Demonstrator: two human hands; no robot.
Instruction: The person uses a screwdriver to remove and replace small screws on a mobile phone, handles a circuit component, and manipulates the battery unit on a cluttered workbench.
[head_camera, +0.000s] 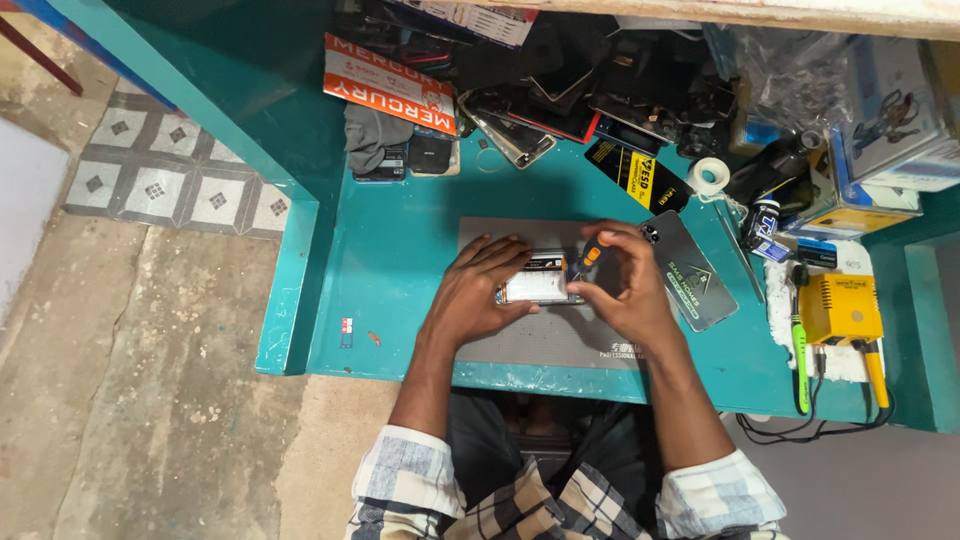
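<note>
Opened smartphone (538, 281) lying flat near the middle of a grey work mat (560, 340), innards facing up, pale battery showing.

Left hand (478, 296) spread over the phone's left end, fingers pressing down on its edge and pinning it to the mat; not clenched, simply bracing the phone.

Right hand (625, 285) at the phone's right end, fingers pinched around a small screwdriver (588, 259) with an orange-and-black handle, tip angled down onto the phone's upper right corner. Exact contact point of the tip too small to tell.

Just right of the phone, partly off the mat: a dark phone back cover (690, 275) lying flat, camera cut-out toward the top. Beyond the phone, toward the back of the teal workbench (400, 240): a heap of dark phones and spare parts (560, 90), with a roll of white tape (711, 175) to its right. Far right of the phone: a yellow soldering station (842, 306), with a green-handled tool (800, 360) just to its left on a white cloth. Left of the phone, well apart: bare bench top and, past its edge, a patterned tile floor (170, 170).

Checked shirt sleeves (400, 480) rolled above both forearms.
</note>
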